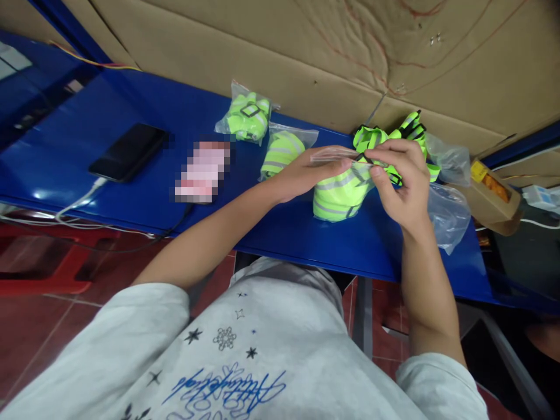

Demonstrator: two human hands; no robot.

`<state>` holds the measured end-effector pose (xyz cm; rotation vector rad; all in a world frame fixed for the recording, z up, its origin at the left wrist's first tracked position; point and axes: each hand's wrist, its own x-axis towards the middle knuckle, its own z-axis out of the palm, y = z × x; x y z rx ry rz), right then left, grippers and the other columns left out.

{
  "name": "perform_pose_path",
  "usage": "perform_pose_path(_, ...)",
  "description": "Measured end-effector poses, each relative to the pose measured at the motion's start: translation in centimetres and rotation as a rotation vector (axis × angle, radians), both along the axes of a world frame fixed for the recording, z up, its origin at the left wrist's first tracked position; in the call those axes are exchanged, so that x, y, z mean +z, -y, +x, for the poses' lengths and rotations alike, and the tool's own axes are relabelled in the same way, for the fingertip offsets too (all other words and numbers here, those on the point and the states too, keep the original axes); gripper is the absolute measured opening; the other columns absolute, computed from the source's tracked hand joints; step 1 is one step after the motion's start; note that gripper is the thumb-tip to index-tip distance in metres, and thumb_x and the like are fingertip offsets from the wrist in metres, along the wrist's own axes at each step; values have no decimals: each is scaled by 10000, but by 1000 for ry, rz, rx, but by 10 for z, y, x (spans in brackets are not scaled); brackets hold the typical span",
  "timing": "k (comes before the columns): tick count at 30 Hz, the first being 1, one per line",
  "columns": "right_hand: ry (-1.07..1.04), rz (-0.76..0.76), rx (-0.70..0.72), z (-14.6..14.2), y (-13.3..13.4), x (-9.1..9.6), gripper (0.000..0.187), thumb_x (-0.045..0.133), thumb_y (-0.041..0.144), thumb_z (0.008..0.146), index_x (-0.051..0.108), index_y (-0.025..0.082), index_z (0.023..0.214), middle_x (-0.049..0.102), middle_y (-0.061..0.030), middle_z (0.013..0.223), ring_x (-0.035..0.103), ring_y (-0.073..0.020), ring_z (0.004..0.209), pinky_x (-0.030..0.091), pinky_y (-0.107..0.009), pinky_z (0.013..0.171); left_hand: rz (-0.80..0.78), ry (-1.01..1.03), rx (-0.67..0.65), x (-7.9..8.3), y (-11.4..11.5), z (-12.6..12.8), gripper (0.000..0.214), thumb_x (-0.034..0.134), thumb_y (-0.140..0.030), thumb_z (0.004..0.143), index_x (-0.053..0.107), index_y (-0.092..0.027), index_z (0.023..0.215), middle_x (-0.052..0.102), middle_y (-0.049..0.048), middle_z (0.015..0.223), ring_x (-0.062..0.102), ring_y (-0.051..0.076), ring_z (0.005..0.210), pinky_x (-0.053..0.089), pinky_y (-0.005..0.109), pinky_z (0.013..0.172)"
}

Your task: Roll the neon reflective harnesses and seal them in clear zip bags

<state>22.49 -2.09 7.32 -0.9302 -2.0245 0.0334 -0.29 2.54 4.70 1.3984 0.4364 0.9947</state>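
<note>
Between my hands is a clear zip bag (339,198) with a rolled neon-yellow reflective strap inside, its lower end at the blue table. My left hand (306,172) pinches the bag's upper edge from the left, thumb on top. At the right end of that edge, my right hand (405,181) has its thumb and fingers closed on the plastic beside a black buckle. Behind my right hand lies a loose pile of neon-yellow straps (371,137) with black trim. Left of my hands sit a bagged strap roll (282,153) and, farther back, another bagged strap (249,116).
On the blue table (280,230) lie a black phone (129,151) with a white cable and a blurred lit phone (203,172). Clear empty bags (448,216) and a cardboard box (496,195) are at the right. A cardboard wall (262,52) stands behind.
</note>
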Motion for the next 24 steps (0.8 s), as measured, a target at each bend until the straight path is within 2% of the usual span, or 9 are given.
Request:
perform_pose_path(6, 100, 42, 22, 2, 8, 0, 215, 680, 469, 983, 755, 286, 1065, 622, -78, 1058, 643, -253, 1021, 567, -457, 897, 72, -59, -62, 6, 9, 2, 535, 638, -682, 957, 813, -199, 1103, 790, 73, 1228, 680, 288, 1304, 491, 420, 1181)
perform_pose_path(9, 133, -25, 45, 0, 10, 4, 318, 695, 471, 969, 731, 298, 1233, 625, -91, 1173, 633, -294, 1154, 554, -495, 991, 58, -85, 19, 6, 11, 4, 547, 688, -710, 901, 817, -192, 1022, 803, 56, 1095, 688, 299, 1276, 516, 439, 1155)
perform_pose_path(12, 177, -116, 62, 0, 12, 9, 387, 686, 451, 975, 704, 283, 1323, 652, -95, 1239, 651, -282, 1179, 567, -481, 1004, 74, -108, 65, 4, 9, 4, 537, 697, -701, 896, 816, -184, 983, 796, 38, 1005, 704, 292, 1229, 542, 435, 1119)
perform_pose_path(16, 172, -98, 75, 2, 13, 14, 339, 759, 398, 924, 728, 265, 1234, 689, -89, 1173, 669, -255, 1099, 571, -452, 944, 195, -173, 30, 2, 8, 3, 625, 531, -739, 977, 811, -188, 1070, 796, 31, 1057, 715, 267, 1200, 551, 420, 1104)
perform_pose_path(18, 125, -56, 68, 1, 14, 17, 259, 781, 376, 905, 735, 251, 1127, 697, -80, 1074, 668, -245, 1040, 555, -436, 917, 208, -173, 0, 4, 9, 3, 602, 517, -703, 1006, 806, -184, 1104, 799, 32, 1111, 712, 263, 1218, 548, 407, 1112)
perform_pose_path(20, 74, -27, 40, -2, 14, 21, 132, 752, 351, 926, 707, 228, 941, 672, -50, 910, 650, -206, 897, 530, -392, 834, 190, -136, -56, 5, 12, 4, 533, 593, -636, 1002, 786, -166, 1164, 790, 49, 1194, 702, 269, 1258, 538, 401, 1135)
perform_pose_path(21, 64, -25, 16, -3, 14, 23, 169, 721, 342, 948, 666, 217, 847, 640, -31, 828, 623, -182, 815, 506, -367, 783, 187, -115, -91, 5, 14, 5, 509, 680, -594, 963, 763, -161, 1216, 772, 60, 1260, 690, 277, 1289, 530, 404, 1152)
perform_pose_path(22, 67, -27, -9, -4, 14, 25, 242, 693, 340, 965, 619, 209, 775, 602, -16, 764, 586, -161, 746, 475, -347, 738, 191, -94, -127, 4, 15, 6, 549, 792, -544, 888, 730, -160, 1276, 742, 71, 1333, 673, 290, 1322, 521, 412, 1168)
perform_pose_path(24, 99, -32, -61, -5, 13, 29, 334, 672, 352, 976, 549, 201, 705, 544, 0, 696, 522, -139, 672, 419, -327, 689, 225, -70, -179, -1, 17, 8, 807, 966, -423, 694, 641, -175, 1390, 657, 87, 1468, 620, 319, 1396, 494, 445, 1203)
